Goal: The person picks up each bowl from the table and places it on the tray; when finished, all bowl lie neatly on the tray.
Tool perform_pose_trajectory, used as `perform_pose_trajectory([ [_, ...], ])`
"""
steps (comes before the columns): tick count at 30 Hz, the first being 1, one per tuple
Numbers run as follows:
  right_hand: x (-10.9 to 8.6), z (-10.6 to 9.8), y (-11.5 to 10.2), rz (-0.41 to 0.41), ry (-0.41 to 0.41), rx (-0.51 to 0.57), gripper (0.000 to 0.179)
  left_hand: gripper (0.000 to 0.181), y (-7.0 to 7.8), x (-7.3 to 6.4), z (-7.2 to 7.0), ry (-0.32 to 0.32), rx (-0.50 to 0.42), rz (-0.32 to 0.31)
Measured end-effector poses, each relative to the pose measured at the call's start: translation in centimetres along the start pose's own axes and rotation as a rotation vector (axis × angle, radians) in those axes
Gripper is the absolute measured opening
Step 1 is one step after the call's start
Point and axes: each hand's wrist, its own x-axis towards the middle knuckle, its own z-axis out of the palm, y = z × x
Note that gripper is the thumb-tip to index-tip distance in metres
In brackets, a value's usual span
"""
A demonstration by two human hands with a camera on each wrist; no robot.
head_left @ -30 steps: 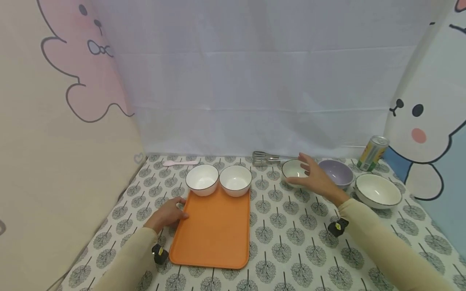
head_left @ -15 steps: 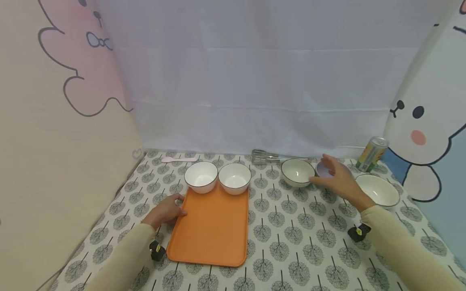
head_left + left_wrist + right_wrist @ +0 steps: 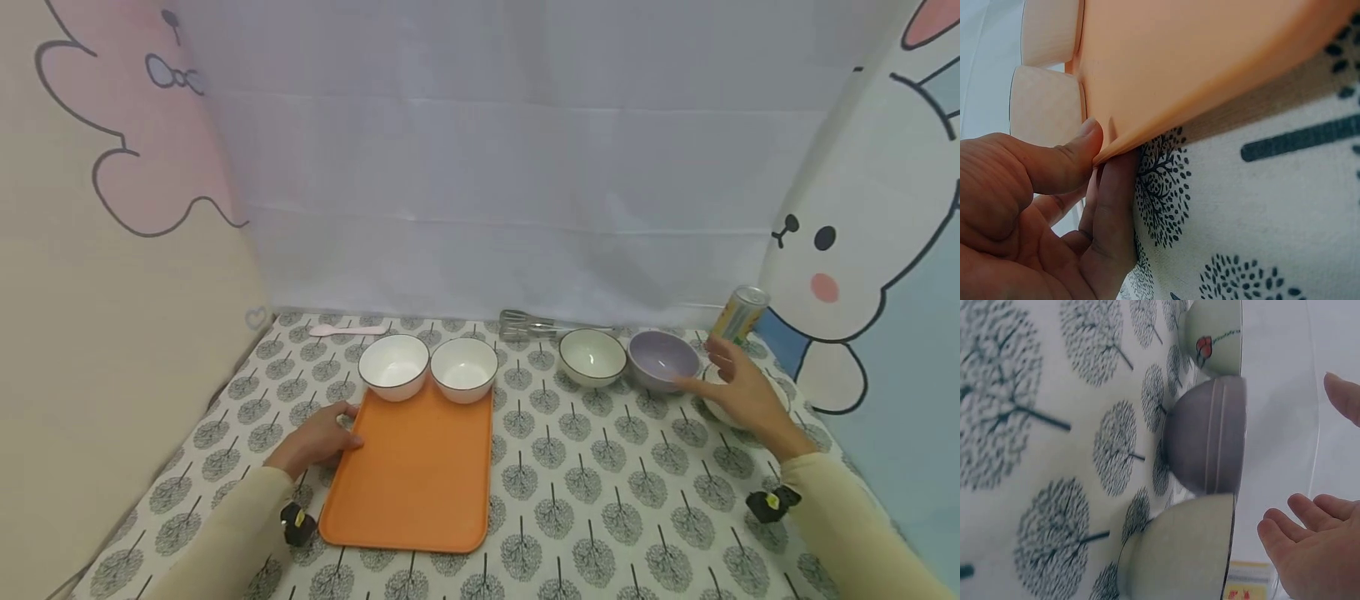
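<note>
At the left edge of the orange tray, my left hand pinches the rim. The left wrist view shows the thumb on top and fingers beneath the tray edge. Two white bowls with dark rims stand side by side at the tray's far end. My right hand hovers over the cream bowl at the right, partly hiding it, fingers spread and holding nothing. In the right wrist view, the cream bowl and purple bowl are apart from the fingers.
Left of the cream bowl are the purple bowl and a pale green bowl. A can stands behind the right hand. A metal whisk and a pink spoon lie along the back, before a white curtain.
My right hand has moved rightward, from over the pale green bowl, past the purple one, to the cream bowl. The left hand stays at the tray edge. The head view has shifted slightly right.
</note>
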Motion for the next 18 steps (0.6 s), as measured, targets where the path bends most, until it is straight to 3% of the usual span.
perform_pose_trajectory([
  [9,-1.3,-1.8,2.7,0.036,0.053,-0.006,0.105,0.048,0.0,0.2,0.0,0.027,0.082,-0.031],
  [18,-2.1,-2.8,5.0,0.077,0.091,0.000,0.106,0.048,-0.1,0.2,0.2,0.031,0.085,-0.024],
])
